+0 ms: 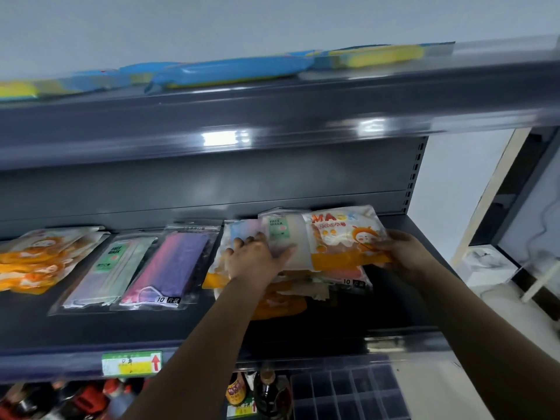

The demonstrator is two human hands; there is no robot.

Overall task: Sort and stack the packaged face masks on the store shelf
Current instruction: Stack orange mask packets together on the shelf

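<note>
Grey shelf (pixel 303 328), mid tier: mixed mask pile (pixel 333 280) at right. Left hand (pixel 257 256) flat on it; right hand (pixel 397 253) pinches orange pkt (pixel 345 241). Prob. light, floppy, slick film; grip edges.

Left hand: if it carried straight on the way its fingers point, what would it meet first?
Probably more of the pale FACE MASK pack that the left hand rests on, then the shelf's back panel; depth is unclear.

Single head view, close, facing forward and slightly up at shelf (pixel 303 331); wide-angle.
</note>
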